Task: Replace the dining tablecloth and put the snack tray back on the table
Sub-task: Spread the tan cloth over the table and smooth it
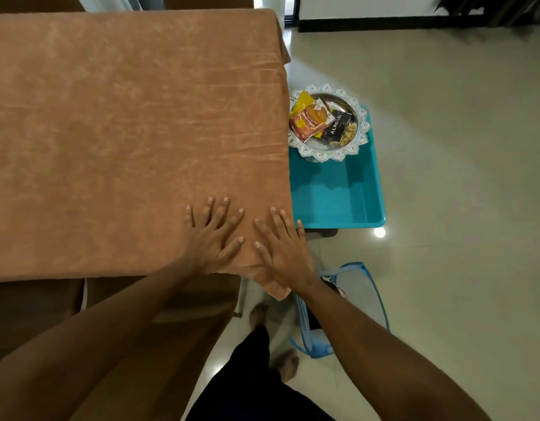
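The brown suede-like tablecloth [135,132] already lies over the table with only faint creases, so I judge the swap nearly done. My left hand [214,238] and right hand [283,253] press flat on its near right corner, fingers spread wide, holding nothing. The silver scalloped snack tray [358,144], packets inside, sits on a teal plastic stand [338,196] just beside the table, not yet returned.

Both hands [215,238] [282,253] flat on brown tablecloth [126,132]; snack tray [329,123] beside table.
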